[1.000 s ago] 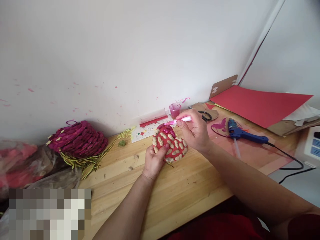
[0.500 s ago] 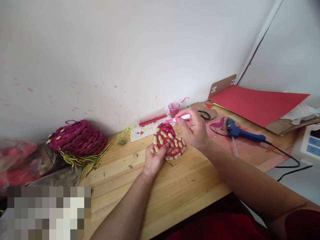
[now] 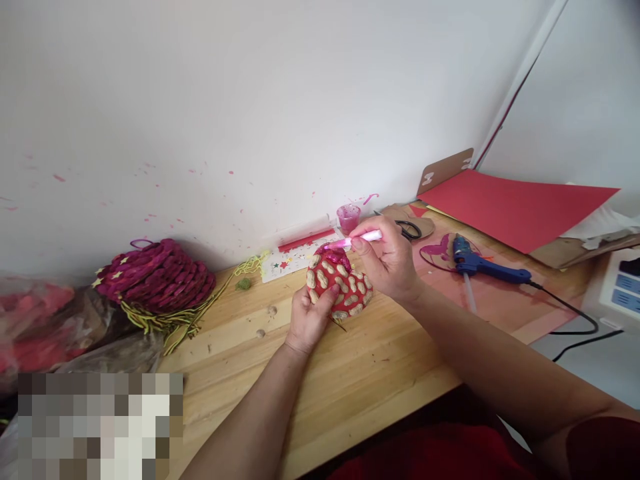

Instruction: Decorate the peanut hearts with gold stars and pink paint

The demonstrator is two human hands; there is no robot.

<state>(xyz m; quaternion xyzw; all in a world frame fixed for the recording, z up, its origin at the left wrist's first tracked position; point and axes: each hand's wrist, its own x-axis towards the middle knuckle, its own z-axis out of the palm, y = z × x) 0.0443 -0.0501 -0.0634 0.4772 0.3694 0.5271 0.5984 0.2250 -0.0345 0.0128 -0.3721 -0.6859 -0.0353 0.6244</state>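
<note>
My left hand point(image 3: 311, 317) grips a red peanut-covered craft piece point(image 3: 350, 283) by its lower left edge, thumb on the front. Several whole peanuts sit on its red face, and those at the top are coated in shiny magenta paint. Between the thumb and fingers of my right hand point(image 3: 387, 257) is a paintbrush point(image 3: 367, 237) with a white handle stained pink. Its tip touches the magenta top of the piece. Just behind stands a small clear cup point(image 3: 349, 217) with pink paint on its inside.
A blue glue gun point(image 3: 487, 265) with a black cord lies right, near scissors point(image 3: 409, 230) and red card point(image 3: 520, 207). On the left are a magenta woven piece point(image 3: 160, 277) with yellow yarn and plastic bags point(image 3: 55, 327). A star-printed sheet point(image 3: 295, 257) lies by the wall.
The brush tip has shifted very slightly on the magenta peanuts, its handle a little lower. My left hand and the craft piece stay almost in place.
</note>
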